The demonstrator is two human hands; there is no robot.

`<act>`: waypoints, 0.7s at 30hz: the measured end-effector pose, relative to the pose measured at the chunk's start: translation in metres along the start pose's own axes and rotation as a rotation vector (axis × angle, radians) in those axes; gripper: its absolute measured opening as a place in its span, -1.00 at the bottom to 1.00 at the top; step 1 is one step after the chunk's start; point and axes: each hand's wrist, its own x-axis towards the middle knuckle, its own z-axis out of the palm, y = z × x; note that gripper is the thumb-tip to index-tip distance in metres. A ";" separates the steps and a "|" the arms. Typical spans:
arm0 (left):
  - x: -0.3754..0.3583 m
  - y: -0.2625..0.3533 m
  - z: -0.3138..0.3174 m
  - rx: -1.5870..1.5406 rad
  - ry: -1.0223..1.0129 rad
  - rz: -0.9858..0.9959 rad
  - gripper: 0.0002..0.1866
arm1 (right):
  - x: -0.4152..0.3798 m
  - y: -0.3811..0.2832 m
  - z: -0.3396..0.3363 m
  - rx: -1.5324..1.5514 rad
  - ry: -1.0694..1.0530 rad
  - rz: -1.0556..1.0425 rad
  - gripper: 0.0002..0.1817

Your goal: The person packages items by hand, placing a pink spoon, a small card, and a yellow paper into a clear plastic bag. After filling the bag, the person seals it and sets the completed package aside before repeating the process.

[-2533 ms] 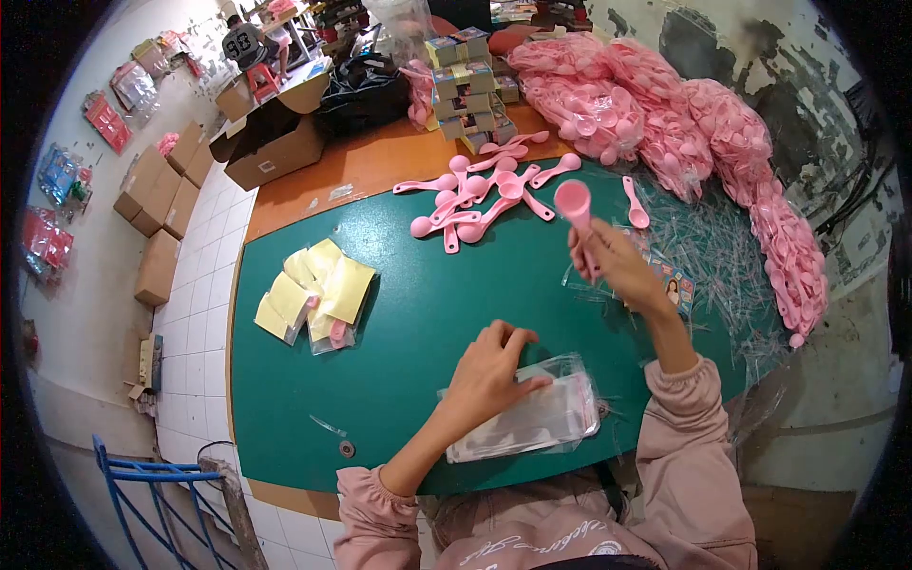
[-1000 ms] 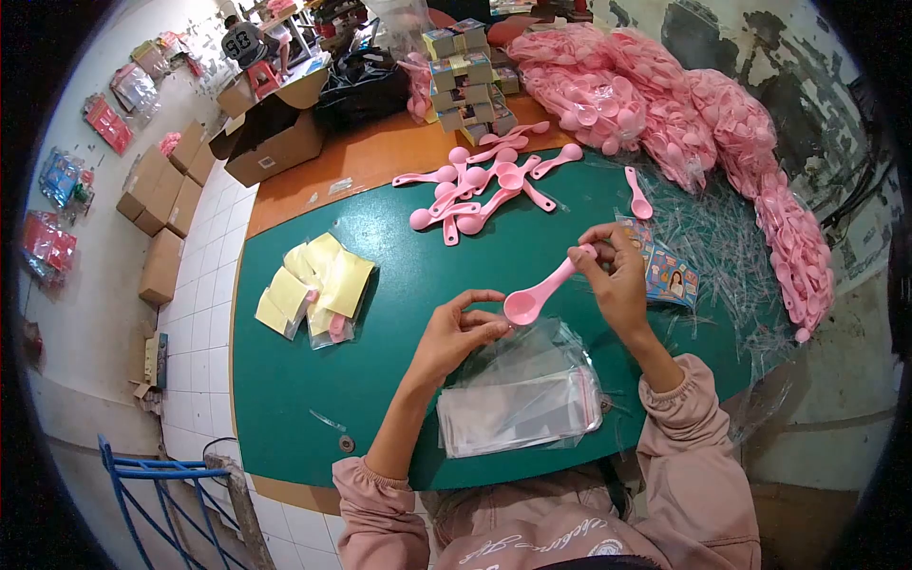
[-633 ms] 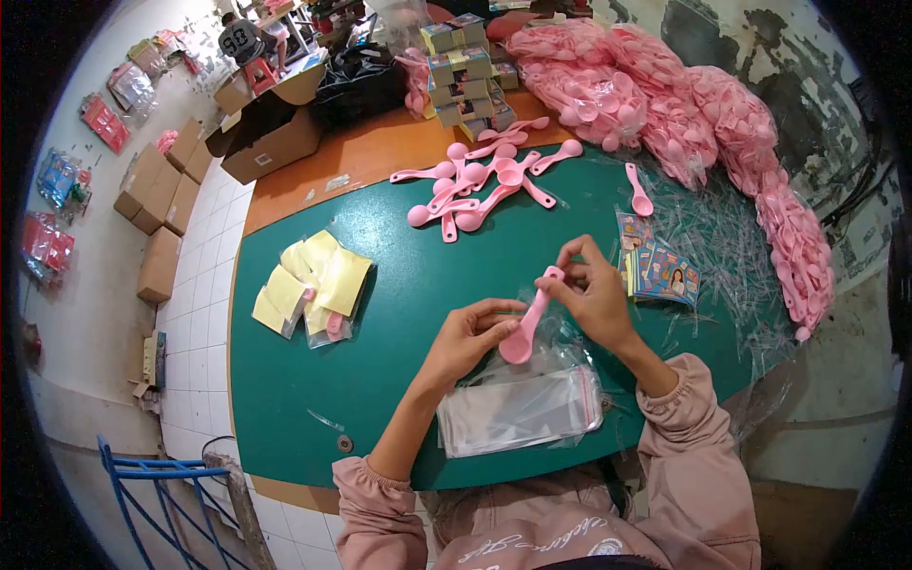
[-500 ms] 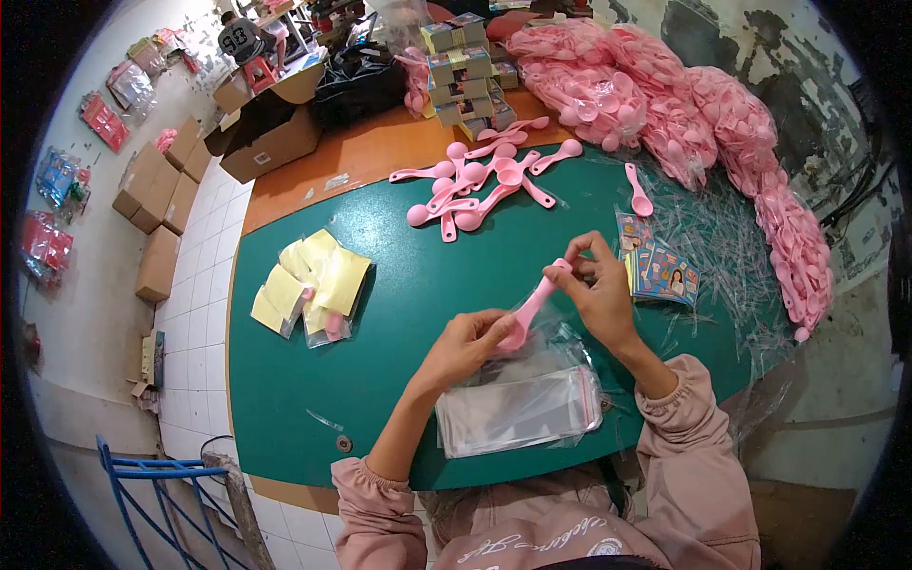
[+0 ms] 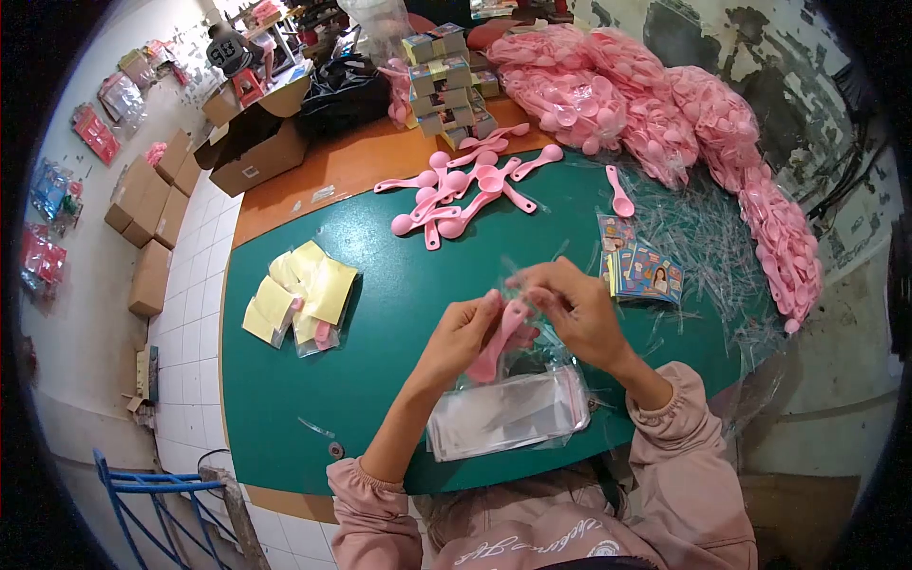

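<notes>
My left hand is closed on a pink measuring spoon inside a clear plastic bag, thumb near its upper end. My right hand pinches at the top of that bag, where a thin clear edge shows; its fingertips are partly blurred. Below both hands lies a stack of clear plastic bags on the green tabletop. Right of my right hand are printed cards. On the left, several bagged spoons with yellow cards overlap in a pile.
Loose pink spoons lie at the table's far side, with a single spoon to their right. Clear plastic strips litter the right side beside big bags of spoons. Bundled cards and an open cardboard box stand behind.
The spoon has come down and toward me, tilted more upright. My right hand has let go of the spoon's handle end and shifted left to the top of the bag.
</notes>
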 end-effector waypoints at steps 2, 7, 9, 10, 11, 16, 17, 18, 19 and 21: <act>0.003 -0.001 -0.008 0.283 0.087 -0.080 -0.52 | -0.001 0.007 0.006 -0.100 0.039 -0.442 -0.83; -0.008 0.011 -0.006 -0.167 -0.009 0.169 -0.45 | -0.019 0.018 -0.059 -0.437 0.304 -0.031 -0.65; -0.012 0.009 -0.013 -0.226 -0.080 0.311 -0.42 | -0.038 0.051 -0.094 -0.771 0.512 0.284 -0.57; -0.012 0.009 -0.013 -0.229 -0.080 0.315 -0.42 | -0.047 0.068 -0.105 -0.962 0.601 0.437 -0.52; -0.010 0.009 -0.012 -0.043 -0.141 0.410 -0.42 | -0.050 0.074 -0.116 -0.968 0.602 0.431 -0.52; -0.024 0.024 -0.007 -0.096 -0.125 0.513 -0.46 | -0.056 0.096 -0.137 -0.529 0.395 0.511 -0.51; -0.027 0.031 -0.008 0.116 -0.134 0.473 -0.49 | -0.056 0.095 -0.138 -0.525 0.394 0.507 -0.51; -0.028 0.036 -0.009 0.326 -0.141 0.431 -0.51 | -0.055 0.090 -0.141 -0.582 0.360 0.482 -0.55; -0.027 0.037 -0.010 0.331 -0.136 0.436 -0.51 | -0.052 0.081 -0.143 -0.639 0.327 0.455 -0.59; -0.027 0.036 -0.011 0.152 -0.116 0.146 -0.55 | -0.036 0.041 -0.136 -0.581 0.284 0.397 -0.63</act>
